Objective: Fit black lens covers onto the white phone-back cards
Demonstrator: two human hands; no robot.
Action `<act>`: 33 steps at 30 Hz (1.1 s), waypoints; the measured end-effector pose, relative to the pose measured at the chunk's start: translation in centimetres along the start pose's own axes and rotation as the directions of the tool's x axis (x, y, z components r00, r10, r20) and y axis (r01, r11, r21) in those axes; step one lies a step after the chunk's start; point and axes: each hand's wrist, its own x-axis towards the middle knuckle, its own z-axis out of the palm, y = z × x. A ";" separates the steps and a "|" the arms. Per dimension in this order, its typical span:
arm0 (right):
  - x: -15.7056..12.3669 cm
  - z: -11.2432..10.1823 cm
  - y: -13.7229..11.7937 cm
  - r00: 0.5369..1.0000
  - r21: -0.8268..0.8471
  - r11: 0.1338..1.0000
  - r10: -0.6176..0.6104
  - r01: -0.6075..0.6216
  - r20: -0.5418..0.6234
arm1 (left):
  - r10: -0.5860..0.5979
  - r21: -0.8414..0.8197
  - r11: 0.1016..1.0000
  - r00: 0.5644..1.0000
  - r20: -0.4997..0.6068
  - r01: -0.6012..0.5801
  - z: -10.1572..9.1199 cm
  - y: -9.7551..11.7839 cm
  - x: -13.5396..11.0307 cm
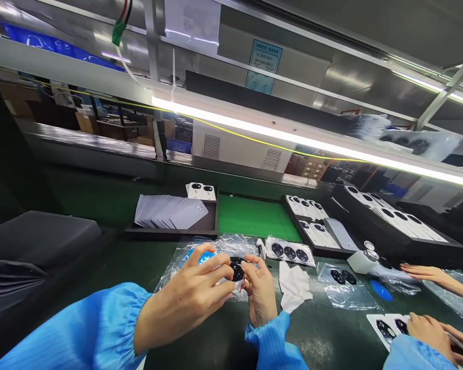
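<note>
A round black disc with several holes [237, 269], like a phone camera lens cover, is held up between my two hands. My left hand [195, 290] closes on its left side with the fingertips. From the right, my right hand [261, 288] pinches its edge between thumb and fingers. Crumpled clear plastic film [177, 267] with a blue piece lies on the bench beneath my hands. Just beyond my right hand is a white sheet with black lens discs [290, 252]. A crumpled white cloth [294, 285] lies to the right of that hand.
At the back left, a black tray [170, 234] holds fanned grey phone-shaped panels [172, 211]. Another tray [299, 234] stands back right, near a white pump bottle [363, 261] and a plastic bag with discs [347, 293]. A co-worker's hands [428, 329] work at right.
</note>
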 end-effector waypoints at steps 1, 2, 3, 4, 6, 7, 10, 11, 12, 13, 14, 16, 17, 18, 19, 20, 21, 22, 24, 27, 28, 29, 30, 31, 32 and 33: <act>-0.2 0.1 -0.2 1.000 -0.002 1.000 0.003 -0.003 0.006 | 0.011 0.025 1.000 1.000 0.008 -0.012 0.0 0.0 0.0; -0.3 0.1 -0.5 1.000 -0.004 1.000 0.005 -0.005 0.012 | 0.021 0.047 0.999 1.000 0.017 -0.021 0.0 0.1 0.0; -0.5 0.2 -0.7 1.000 -0.006 1.000 0.006 -0.005 0.018 | 0.028 0.067 0.997 0.999 0.026 -0.030 -0.1 0.1 0.0; -0.6 0.2 -0.8 1.000 -0.009 1.000 0.006 -0.006 0.024 | 0.034 0.082 0.996 0.999 0.037 -0.037 -0.1 0.1 0.1; -0.7 0.2 -1.0 0.999 -0.013 1.000 0.004 -0.003 0.034 | 0.042 0.096 0.994 0.998 0.054 -0.047 -0.1 0.1 0.2; -0.7 0.2 -0.9 0.999 -0.015 1.000 0.002 -0.001 0.040 | 0.041 0.093 0.995 0.997 0.058 -0.047 -0.2 0.1 0.2; -0.6 0.2 -0.8 0.998 -0.018 1.000 -0.006 0.007 0.055 | 0.035 0.088 0.995 0.998 0.060 -0.041 -0.4 0.0 0.5; -0.5 0.2 -0.8 0.998 -0.018 1.000 -0.008 0.009 0.060 | 0.042 0.098 0.994 0.997 0.062 -0.048 -0.5 0.0 0.6; -0.5 0.3 -0.8 0.998 -0.017 1.000 -0.009 0.010 0.065 | 0.049 0.111 0.992 0.997 0.064 -0.056 -0.5 0.0 0.6; -0.5 0.4 -0.8 0.998 -0.016 1.000 -0.010 0.011 0.067 | 0.055 0.123 0.990 0.996 0.067 -0.063 -0.6 0.0 0.7; -0.5 0.5 -0.8 0.998 -0.014 1.000 -0.011 0.013 0.069 | 0.060 0.132 0.989 0.996 0.071 -0.069 -0.7 -0.1 0.6; -0.5 0.7 -0.9 0.998 -0.011 1.000 -0.013 0.014 0.069 | 0.066 0.144 0.986 0.994 0.081 -0.077 -0.7 -0.1 0.5; -0.5 0.8 -0.9 0.998 -0.011 1.000 -0.012 0.013 0.069 | 0.069 0.149 0.985 0.994 0.084 -0.081 -0.7 -0.1 0.4; -0.5 0.8 -0.9 0.998 -0.012 1.000 -0.011 0.012 0.069 | 0.074 0.156 0.984 0.994 0.087 -0.087 -0.7 -0.2 0.4; -0.6 0.9 -0.9 0.998 -0.013 1.000 -0.010 0.011 0.069 | 0.079 0.162 0.982 0.993 0.091 -0.093 -0.7 -0.2 0.3; -0.5 1.0 -1.0 0.998 -0.013 1.000 -0.011 0.012 0.068 | 0.081 0.165 0.982 0.992 0.097 -0.096 -0.7 -0.2 0.3; -0.5 1.0 -1.0 0.998 -0.013 1.000 -0.013 0.014 0.067 | 0.082 0.166 0.981 0.991 0.103 -0.098 -0.7 -0.3 0.3; -0.5 1.0 -1.0 0.998 -0.013 1.000 -0.015 0.016 0.066 | 0.086 0.167 0.981 0.990 0.110 -0.104 -0.7 -0.3 0.3; -0.4 1.0 -1.0 0.998 -0.014 1.000 -0.019 0.020 0.067 | 0.101 0.173 0.977 0.986 0.134 -0.123 -0.8 -0.4 0.5; -0.3 1.0 -1.0 0.997 -0.013 1.000 -0.025 0.026 0.072 | 0.117 0.187 0.971 0.979 0.165 -0.147 -1.0 -0.6 0.6; -0.3 1.0 -1.0 0.997 -0.012 1.000 -0.028 0.029 0.076 | 0.116 0.193 0.970 0.979 0.167 -0.148 -1.0 -0.7 0.7; -0.2 1.0 -1.0 0.996 -0.011 0.999 -0.031 0.032 0.079 | 0.113 0.200 0.969 0.980 0.164 -0.145 -1.1 -0.8 0.7; -0.2 1.0 -1.0 0.996 -0.010 0.999 -0.033 0.034 0.084 | 0.111 0.207 0.968 0.981 0.157 -0.143 -1.1 -0.8 0.7; -0.2 1.1 -0.9 0.995 -0.010 0.999 -0.035 0.036 0.088 | 0.109 0.210 0.968 0.982 0.154 -0.140 -1.1 -0.8 0.7; -0.2 1.1 -0.9 0.995 -0.009 0.999 -0.036 0.037 0.093 | 0.105 0.211 0.968 0.982 0.154 -0.137 -1.1 -0.8 0.7; -0.2 1.1 -0.9 0.995 -0.009 0.999 -0.037 0.038 0.096 | 0.102 0.211 0.968 0.982 0.156 -0.134 -1.2 -0.8 0.6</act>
